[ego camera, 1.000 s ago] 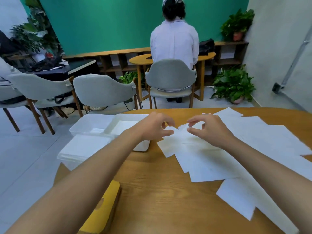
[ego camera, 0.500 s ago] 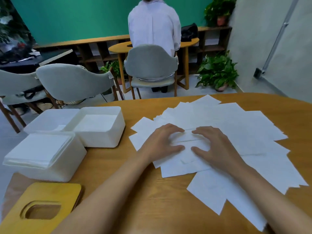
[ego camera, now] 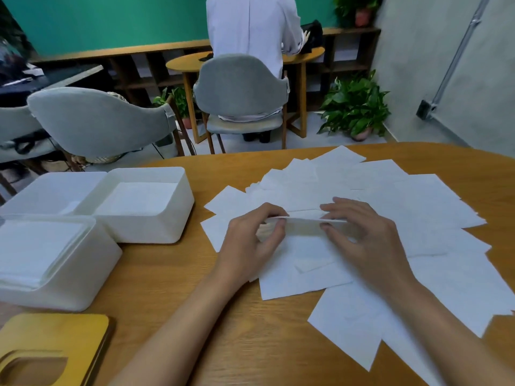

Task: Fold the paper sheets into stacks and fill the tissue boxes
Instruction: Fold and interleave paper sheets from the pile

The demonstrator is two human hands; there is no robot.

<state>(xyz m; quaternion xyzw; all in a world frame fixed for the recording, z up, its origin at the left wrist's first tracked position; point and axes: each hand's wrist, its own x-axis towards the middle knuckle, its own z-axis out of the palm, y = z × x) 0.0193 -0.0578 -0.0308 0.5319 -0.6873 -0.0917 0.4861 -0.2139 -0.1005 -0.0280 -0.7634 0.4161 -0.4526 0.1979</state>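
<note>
Head view: the left hand [ego camera: 250,243] and right hand [ego camera: 367,240] each pinch the raised edge of a thin white paper sheet [ego camera: 303,227], mid-fold, atop the loose white paper spread [ego camera: 418,207] on the wooden table [ego camera: 195,316]. Possibly two sheets are caught; uneven pulls would skew the crease.

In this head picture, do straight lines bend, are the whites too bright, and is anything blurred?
Head view: the wide lens bows the far edge of the table; head view: the tissue boxes wash out to nearly flat white; head view: the left hand and right hand, pinching the folded sheet, look slightly soft.
</note>
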